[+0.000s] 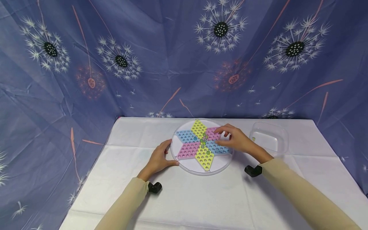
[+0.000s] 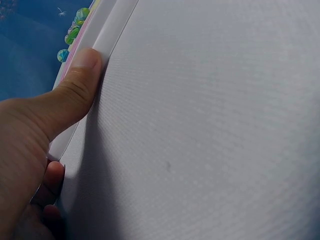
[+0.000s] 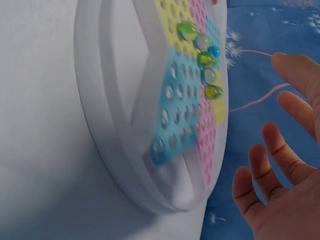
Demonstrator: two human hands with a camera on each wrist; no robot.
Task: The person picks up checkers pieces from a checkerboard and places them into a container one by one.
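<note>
A round white Chinese checkers board (image 1: 189, 166) lies on the table, its star of yellow, pink and blue points full of small holes. Several glass marbles (image 3: 206, 60), green, blue and clear, sit around its centre and on the near yellow point. My left hand (image 1: 158, 158) holds the board's left rim; in the left wrist view the thumb (image 2: 80, 82) lies on the rim, with other fingertips lower down at the edge. Over the board's right side hovers my right hand (image 1: 234, 139), fingers loosely bent and apart. Nothing shows between them in the right wrist view.
A clear plastic container (image 1: 283, 143) stands right of the board, behind the right forearm, with a small greenish marble (image 1: 254, 139) at its left side. White cloth (image 1: 201, 201) covers the table. A blue dandelion-print curtain (image 1: 172, 57) hangs behind.
</note>
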